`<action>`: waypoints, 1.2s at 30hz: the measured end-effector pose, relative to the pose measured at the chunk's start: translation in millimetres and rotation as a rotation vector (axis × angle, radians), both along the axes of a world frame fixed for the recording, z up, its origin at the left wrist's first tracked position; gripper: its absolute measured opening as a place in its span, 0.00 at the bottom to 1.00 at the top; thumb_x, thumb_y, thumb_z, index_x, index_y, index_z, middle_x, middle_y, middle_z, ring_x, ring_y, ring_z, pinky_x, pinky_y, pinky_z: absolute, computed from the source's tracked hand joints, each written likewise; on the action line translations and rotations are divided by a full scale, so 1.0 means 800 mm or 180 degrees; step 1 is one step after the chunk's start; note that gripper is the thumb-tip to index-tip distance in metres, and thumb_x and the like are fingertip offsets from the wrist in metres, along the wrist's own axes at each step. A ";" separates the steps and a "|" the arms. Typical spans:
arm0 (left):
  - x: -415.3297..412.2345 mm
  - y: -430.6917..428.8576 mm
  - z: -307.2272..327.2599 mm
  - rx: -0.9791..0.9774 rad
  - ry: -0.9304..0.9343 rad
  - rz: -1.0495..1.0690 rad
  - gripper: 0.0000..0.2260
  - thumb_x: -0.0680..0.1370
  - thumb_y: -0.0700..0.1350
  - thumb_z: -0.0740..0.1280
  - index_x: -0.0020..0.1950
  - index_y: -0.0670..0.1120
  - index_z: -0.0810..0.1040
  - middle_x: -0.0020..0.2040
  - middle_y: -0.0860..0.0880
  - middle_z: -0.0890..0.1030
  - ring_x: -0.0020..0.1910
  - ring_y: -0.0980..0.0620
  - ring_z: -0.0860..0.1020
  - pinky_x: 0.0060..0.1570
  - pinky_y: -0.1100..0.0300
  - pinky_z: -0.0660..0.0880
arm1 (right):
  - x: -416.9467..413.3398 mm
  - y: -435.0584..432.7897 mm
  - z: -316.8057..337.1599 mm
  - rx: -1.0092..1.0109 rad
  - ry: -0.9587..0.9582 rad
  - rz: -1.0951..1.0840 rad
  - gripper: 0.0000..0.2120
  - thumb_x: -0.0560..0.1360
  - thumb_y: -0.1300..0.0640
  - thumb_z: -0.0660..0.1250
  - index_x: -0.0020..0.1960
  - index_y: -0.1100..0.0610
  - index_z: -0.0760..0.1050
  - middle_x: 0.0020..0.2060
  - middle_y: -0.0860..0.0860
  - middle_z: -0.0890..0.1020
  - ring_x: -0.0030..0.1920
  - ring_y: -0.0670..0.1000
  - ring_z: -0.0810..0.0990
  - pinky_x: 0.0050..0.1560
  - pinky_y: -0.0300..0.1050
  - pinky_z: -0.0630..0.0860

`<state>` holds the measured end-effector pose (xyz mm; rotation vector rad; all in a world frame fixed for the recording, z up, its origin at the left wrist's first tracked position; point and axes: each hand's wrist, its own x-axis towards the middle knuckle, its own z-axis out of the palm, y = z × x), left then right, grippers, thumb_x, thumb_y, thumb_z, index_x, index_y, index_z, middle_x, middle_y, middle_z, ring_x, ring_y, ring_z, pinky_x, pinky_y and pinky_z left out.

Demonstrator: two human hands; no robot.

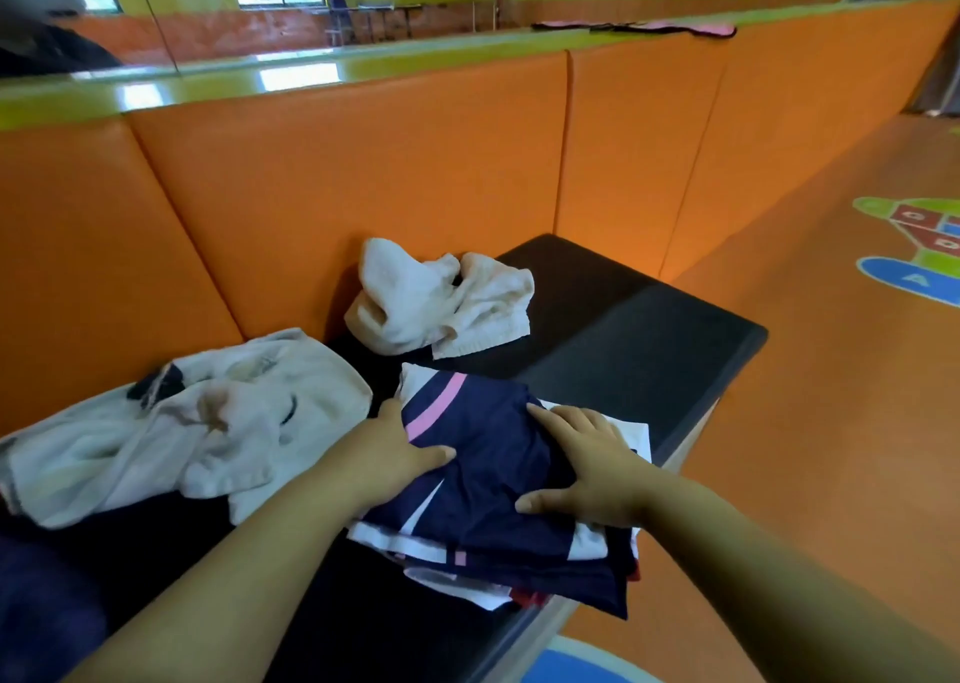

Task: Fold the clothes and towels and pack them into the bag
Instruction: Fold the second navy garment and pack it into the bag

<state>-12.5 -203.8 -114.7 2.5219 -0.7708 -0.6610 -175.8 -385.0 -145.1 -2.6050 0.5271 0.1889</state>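
Head view: left hand (395,453) and right hand (587,466) press open-palmed on the folded stack (493,516); lifting carelessly could spill it off the bench (649,329) edge nearby.

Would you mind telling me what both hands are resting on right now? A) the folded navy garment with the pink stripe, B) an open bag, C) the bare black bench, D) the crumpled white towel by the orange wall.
A: the left hand and right hand lie flat on the folded navy garment.
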 end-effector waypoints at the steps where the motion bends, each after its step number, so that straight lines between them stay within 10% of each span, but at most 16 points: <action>1: -0.009 0.008 0.001 0.0034 0.0025 0.0087 0.34 0.69 0.60 0.70 0.67 0.46 0.62 0.62 0.47 0.75 0.58 0.46 0.75 0.53 0.55 0.71 | -0.004 0.002 0.001 0.0041 -0.0023 0.0037 0.53 0.60 0.26 0.65 0.76 0.42 0.45 0.74 0.45 0.54 0.74 0.52 0.48 0.74 0.55 0.49; 9: -0.066 0.045 -0.001 0.0137 0.0063 0.0594 0.50 0.66 0.62 0.72 0.75 0.42 0.47 0.72 0.42 0.64 0.66 0.41 0.69 0.62 0.52 0.69 | -0.046 0.039 -0.001 0.0095 -0.0108 -0.1544 0.64 0.55 0.24 0.68 0.75 0.46 0.33 0.77 0.53 0.43 0.75 0.61 0.45 0.71 0.63 0.53; 15: -0.102 0.059 0.000 0.0141 0.0075 0.0681 0.56 0.67 0.63 0.72 0.75 0.40 0.38 0.73 0.40 0.64 0.67 0.42 0.69 0.60 0.54 0.68 | -0.063 0.051 0.015 0.1344 -0.0172 -0.2163 0.61 0.60 0.36 0.75 0.76 0.58 0.41 0.69 0.59 0.65 0.64 0.60 0.71 0.59 0.55 0.72; 20: -0.111 0.076 0.008 0.0275 -0.1270 0.0164 0.49 0.63 0.69 0.70 0.71 0.42 0.54 0.66 0.41 0.65 0.61 0.40 0.70 0.54 0.50 0.72 | -0.061 0.051 0.021 0.1462 -0.0027 -0.2154 0.44 0.60 0.37 0.76 0.63 0.64 0.65 0.38 0.52 0.75 0.36 0.48 0.74 0.30 0.40 0.69; 29: -0.063 0.100 0.003 0.0434 -0.2648 -0.2706 0.18 0.79 0.55 0.51 0.62 0.58 0.77 0.63 0.51 0.78 0.60 0.43 0.78 0.57 0.42 0.74 | -0.056 0.049 0.017 0.1430 0.0065 -0.2076 0.26 0.62 0.36 0.75 0.39 0.57 0.70 0.37 0.51 0.77 0.38 0.50 0.77 0.41 0.45 0.75; 36: -0.061 0.105 0.002 0.0759 -0.1901 -0.2599 0.35 0.68 0.68 0.29 0.73 0.66 0.52 0.77 0.59 0.50 0.77 0.52 0.50 0.73 0.48 0.39 | -0.042 0.056 0.036 0.0753 0.0081 -0.1800 0.26 0.62 0.42 0.77 0.35 0.57 0.64 0.30 0.52 0.70 0.30 0.48 0.69 0.27 0.40 0.63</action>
